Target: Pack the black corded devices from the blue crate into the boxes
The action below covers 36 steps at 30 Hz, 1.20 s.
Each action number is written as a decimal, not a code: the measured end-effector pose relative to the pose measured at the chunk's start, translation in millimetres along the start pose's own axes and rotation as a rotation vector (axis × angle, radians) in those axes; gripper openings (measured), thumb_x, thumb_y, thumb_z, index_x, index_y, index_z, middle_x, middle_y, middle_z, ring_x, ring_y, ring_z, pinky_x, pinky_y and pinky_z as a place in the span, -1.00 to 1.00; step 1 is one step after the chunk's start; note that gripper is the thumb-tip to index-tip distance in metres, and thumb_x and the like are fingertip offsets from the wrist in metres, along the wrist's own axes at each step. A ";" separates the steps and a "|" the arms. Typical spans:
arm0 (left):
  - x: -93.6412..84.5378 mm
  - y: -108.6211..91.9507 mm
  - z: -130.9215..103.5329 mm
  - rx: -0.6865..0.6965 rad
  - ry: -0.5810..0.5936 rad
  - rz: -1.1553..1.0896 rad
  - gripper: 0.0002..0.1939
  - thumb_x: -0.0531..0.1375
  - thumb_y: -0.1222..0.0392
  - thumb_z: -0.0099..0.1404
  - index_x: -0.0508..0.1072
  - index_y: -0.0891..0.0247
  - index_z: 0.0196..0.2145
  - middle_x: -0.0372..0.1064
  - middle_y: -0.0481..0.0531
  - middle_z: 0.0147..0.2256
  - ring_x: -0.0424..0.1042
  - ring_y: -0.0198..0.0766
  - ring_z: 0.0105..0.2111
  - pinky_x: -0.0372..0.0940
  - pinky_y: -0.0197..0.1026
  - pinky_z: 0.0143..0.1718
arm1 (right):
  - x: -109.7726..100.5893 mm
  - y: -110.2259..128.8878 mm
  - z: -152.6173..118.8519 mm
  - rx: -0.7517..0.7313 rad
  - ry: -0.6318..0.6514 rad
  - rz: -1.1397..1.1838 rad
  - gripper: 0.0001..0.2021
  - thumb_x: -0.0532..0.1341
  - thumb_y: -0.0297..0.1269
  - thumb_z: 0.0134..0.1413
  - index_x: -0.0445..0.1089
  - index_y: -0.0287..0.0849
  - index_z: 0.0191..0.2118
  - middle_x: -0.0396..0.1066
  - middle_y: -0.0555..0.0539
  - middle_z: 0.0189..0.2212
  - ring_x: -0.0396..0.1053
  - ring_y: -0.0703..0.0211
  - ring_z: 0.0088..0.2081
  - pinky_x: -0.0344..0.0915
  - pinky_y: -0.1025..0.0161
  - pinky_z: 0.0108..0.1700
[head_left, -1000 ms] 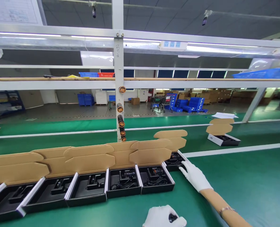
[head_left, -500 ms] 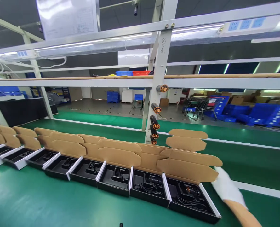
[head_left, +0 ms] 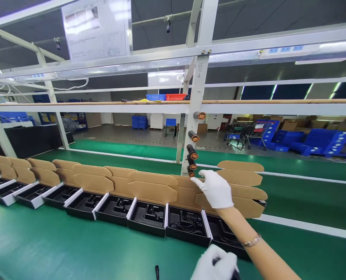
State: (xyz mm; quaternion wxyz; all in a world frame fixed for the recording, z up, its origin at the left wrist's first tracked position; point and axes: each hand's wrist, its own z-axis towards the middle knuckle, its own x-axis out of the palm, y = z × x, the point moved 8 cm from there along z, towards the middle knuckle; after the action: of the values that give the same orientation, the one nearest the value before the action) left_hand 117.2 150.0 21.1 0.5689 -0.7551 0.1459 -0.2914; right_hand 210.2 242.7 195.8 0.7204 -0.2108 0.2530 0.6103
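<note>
My right hand (head_left: 216, 189), in a white glove, reaches over the box row with thumb and index finger apart. Its fingertips are beside the lowest of several black cylinders with orange-striped ends (head_left: 192, 171), which stick out from the white post (head_left: 198, 81). At the bottom edge my left hand (head_left: 215, 266), also gloved, is closed around a black object (head_left: 236, 274); most of it is hidden, so its kind is unclear. Just beyond that hand lies an open black box (head_left: 219, 229) holding a black bracket and cable, partly covered by my right forearm.
Several open boxes with brown cardboard lids (head_left: 152, 190) run leftward along the green bench (head_left: 82, 245). A small black stick-like part (head_left: 157, 272) lies near the front edge. Above the boxes a white shelf beam (head_left: 117, 109) crosses the view.
My right hand has left the lid of the rightmost box and moved left and up to the cylinders on the post. My left hand has come into view at the bottom, closed on something black.
</note>
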 end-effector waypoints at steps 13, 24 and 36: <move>-96.9 -62.4 -49.3 0.145 0.051 -0.596 -0.56 0.31 -0.18 0.15 0.30 0.22 -0.32 0.26 -0.15 -0.46 0.21 -0.49 -0.65 0.10 -0.42 -0.68 | 19.0 -1.5 12.5 0.210 0.119 0.366 -0.77 0.14 -0.10 0.05 0.36 -0.14 -0.27 0.47 -0.07 -0.42 0.44 0.07 -0.37 0.32 0.21 -0.29; -79.0 -40.9 -38.6 -0.075 0.046 -0.671 -0.41 0.17 -0.38 0.16 0.36 0.31 -0.43 0.23 -0.11 -0.64 0.08 -0.51 -0.75 -0.04 -0.42 -0.76 | -76.9 125.4 -105.7 -0.112 0.736 0.674 -0.78 0.17 -0.24 0.00 0.43 0.00 -0.18 0.51 0.03 -0.36 0.45 0.12 -0.34 0.35 0.27 -0.32; -81.5 -31.5 -50.9 -0.107 0.057 -0.382 -0.36 0.00 -0.47 0.18 0.33 0.23 -0.48 0.01 -0.19 -0.78 -0.08 -0.46 -0.82 -0.20 -0.35 -0.82 | -80.0 134.3 -115.0 -0.327 0.634 0.519 -0.79 0.26 -0.38 -0.02 0.37 -0.05 -0.20 0.48 0.01 -0.29 0.40 0.09 -0.30 0.33 0.20 -0.24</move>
State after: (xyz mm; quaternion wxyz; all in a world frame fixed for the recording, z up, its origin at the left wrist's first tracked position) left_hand 18.6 165.4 37.8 0.4580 -0.7896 0.0316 -0.4070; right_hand 55.3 132.8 156.2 0.3873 -0.4284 0.4062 0.7081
